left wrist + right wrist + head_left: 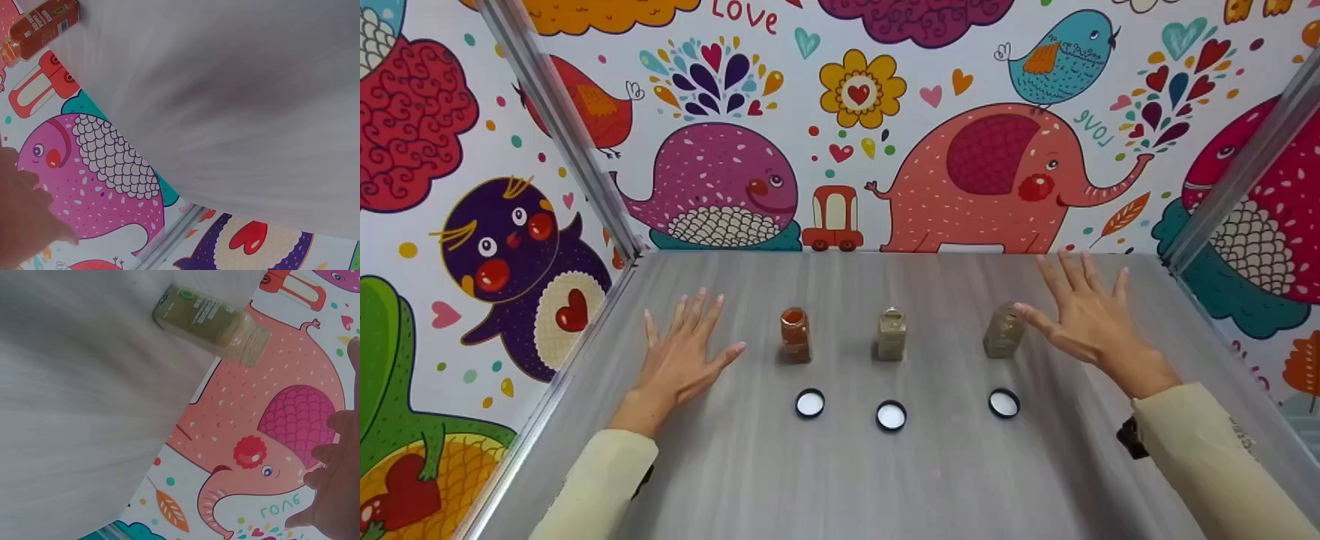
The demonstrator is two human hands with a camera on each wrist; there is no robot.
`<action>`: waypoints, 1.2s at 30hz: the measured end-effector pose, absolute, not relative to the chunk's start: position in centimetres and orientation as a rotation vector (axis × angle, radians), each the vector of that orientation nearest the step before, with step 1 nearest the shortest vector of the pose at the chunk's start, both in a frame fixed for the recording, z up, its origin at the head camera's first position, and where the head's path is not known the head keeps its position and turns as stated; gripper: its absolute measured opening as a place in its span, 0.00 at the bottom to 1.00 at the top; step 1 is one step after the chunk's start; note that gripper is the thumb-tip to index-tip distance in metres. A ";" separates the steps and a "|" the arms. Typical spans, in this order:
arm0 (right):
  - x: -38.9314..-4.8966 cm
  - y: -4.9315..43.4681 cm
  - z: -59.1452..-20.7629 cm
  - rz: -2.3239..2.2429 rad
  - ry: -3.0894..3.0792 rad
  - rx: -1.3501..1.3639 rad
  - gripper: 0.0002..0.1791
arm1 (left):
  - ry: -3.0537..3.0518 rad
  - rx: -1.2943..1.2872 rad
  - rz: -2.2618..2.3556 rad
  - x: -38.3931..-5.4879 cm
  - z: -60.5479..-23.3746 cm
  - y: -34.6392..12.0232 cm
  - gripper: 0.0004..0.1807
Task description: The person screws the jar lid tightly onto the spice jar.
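Three uncapped glass spice jars stand in a row: a jar of red-orange powder (796, 341) (44, 27), a jar of greenish-beige powder (892, 341) in the middle, and a similar beige jar (1003, 334) (203, 319) at the right. In front of them lie three black caps, white insides up: a left cap (810, 403), a middle cap (891, 415) and a right cap (1003, 403). My left hand (679, 364) is spread left of the red jar, holding nothing. Fingers spread too, my right hand (1087, 322) is beside the right jar, its thumb overlapping the jar's mouth in the head view; contact is unclear.
The grey wood-grain table (840, 480) meets a patterned back wall (855, 150) behind the jars. Metal posts (562, 127) rise at the back corners, with patterned panels along both sides.
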State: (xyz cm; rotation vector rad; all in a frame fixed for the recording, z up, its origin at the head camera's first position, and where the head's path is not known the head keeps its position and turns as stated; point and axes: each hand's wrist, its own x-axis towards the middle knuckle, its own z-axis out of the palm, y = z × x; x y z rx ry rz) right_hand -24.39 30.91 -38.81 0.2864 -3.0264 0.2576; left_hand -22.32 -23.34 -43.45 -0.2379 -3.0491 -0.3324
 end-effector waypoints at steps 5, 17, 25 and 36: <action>-24.2 30.0 -39.0 0.239 -3.009 0.335 0.53 | -3.033 -0.281 -0.332 -22.2 -43.8 -22.7 0.48; -23.5 27.9 -40.0 0.228 -2.967 0.388 0.52 | -2.975 -0.398 -0.337 -22.1 -45.1 -21.6 0.47; -22.8 25.8 -40.9 0.222 -2.923 0.436 0.49 | -2.954 -0.416 -0.336 -21.8 -45.9 -21.4 0.48; -22.0 23.2 -41.7 0.269 -2.874 0.503 0.50 | -2.950 -0.390 -0.499 -21.4 -46.9 -20.8 0.47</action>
